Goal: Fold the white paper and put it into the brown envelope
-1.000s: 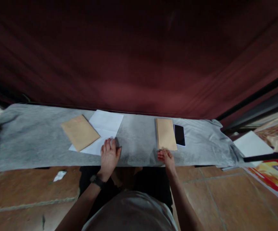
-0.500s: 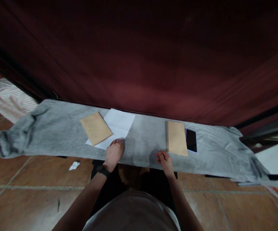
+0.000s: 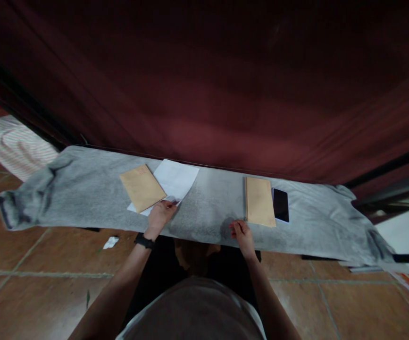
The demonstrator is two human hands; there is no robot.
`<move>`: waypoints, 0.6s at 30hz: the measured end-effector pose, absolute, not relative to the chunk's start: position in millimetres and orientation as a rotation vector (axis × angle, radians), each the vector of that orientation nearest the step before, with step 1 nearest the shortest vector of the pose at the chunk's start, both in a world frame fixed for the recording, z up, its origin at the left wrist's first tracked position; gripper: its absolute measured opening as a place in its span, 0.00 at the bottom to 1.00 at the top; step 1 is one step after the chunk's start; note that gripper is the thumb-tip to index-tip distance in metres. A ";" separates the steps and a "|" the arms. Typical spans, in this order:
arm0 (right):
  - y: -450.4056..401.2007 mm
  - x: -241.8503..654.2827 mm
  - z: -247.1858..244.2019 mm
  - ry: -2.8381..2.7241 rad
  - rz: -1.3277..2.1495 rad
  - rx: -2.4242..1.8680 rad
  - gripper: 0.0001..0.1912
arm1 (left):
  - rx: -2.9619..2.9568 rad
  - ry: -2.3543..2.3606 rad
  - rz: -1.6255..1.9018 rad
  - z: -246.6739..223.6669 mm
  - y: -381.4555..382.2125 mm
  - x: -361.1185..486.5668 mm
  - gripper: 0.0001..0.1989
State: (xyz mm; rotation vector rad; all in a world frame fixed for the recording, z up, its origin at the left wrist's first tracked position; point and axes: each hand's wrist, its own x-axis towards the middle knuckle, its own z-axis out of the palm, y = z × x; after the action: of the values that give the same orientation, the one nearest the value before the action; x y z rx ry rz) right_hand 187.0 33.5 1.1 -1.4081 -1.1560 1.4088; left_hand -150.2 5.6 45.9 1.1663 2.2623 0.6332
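Note:
On the left half of the cloth, my left hand (image 3: 161,216) pinches the near right part of a white sheet of paper (image 3: 178,177), whose edge bends up at the fingertips. A tan paper envelope (image 3: 142,188) lies tilted across the sheet's left side. My right hand (image 3: 242,234) rests near the cloth's front edge, fingers curled in and no object visible in them. Just beyond it is a small stack of tan envelopes (image 3: 261,201), with a dark-screened phone (image 3: 281,206) against its right side.
A grey cloth (image 3: 211,208) covers the long narrow surface. Behind it rises a dark red curtain-like sheet (image 3: 204,104). Crumpled white paper (image 3: 111,242) lies on the tiled floor (image 3: 41,255). Striped fabric (image 3: 16,146) is at far left, and a white board-like item (image 3: 405,238) at far right.
My left hand has shifted slightly left and away from me, and the sheet's near right edge now bends up at its fingers. The right hand stays in place.

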 end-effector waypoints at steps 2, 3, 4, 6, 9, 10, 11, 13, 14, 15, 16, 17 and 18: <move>33.3 186.8 2.0 -1.148 1.404 -1.409 0.14 | 1.130 2.277 0.630 43.7 6.9 -153.5 0.08; 33.3 186.7 2.5 -1.144 1.403 -1.410 0.14 | 1.117 2.272 0.634 43.0 7.4 -154.8 0.08; 33.2 186.5 3.0 -1.142 1.404 -1.410 0.14 | 1.101 2.268 0.641 42.5 7.9 -155.9 0.08; 33.2 186.1 3.7 -1.147 1.407 -1.404 0.14 | 1.074 2.260 0.661 41.8 8.7 -158.3 0.09; 33.2 185.9 4.1 -1.154 1.412 -1.398 0.14 | 1.048 2.244 0.685 41.5 9.3 -162.0 0.09; 33.2 185.9 4.2 -1.152 1.411 -1.399 0.14 | 1.044 2.238 0.687 41.5 9.3 -163.1 0.09; 33.1 185.9 4.2 -1.151 1.408 -1.403 0.14 | 1.042 2.231 0.687 41.6 9.1 -164.0 0.09; 32.9 186.0 4.4 -1.149 1.401 -1.414 0.14 | 1.049 2.220 0.682 41.8 8.6 -165.4 0.09; 32.8 186.1 4.5 -1.150 1.400 -1.418 0.14 | 1.058 2.215 0.679 41.8 8.5 -165.9 0.09; 32.8 186.2 4.6 -1.150 1.401 -1.419 0.14 | 1.069 2.209 0.677 41.6 8.6 -166.5 0.08; 32.7 186.2 4.6 -1.148 1.402 -1.421 0.14 | 1.082 2.206 0.675 41.3 8.9 -167.1 0.08; 32.8 186.2 4.7 -1.147 1.405 -1.420 0.13 | 1.095 2.202 0.672 40.9 9.4 -167.6 0.07; 32.8 186.2 4.8 -1.147 1.407 -1.419 0.13 | 1.112 2.198 0.670 40.3 10.1 -168.1 0.06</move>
State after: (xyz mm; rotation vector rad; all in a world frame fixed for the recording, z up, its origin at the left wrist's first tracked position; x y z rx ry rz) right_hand 186.2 32.8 4.8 -1.4186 -1.1470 1.4067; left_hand -168.1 10.1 40.3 1.1117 2.1982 0.6698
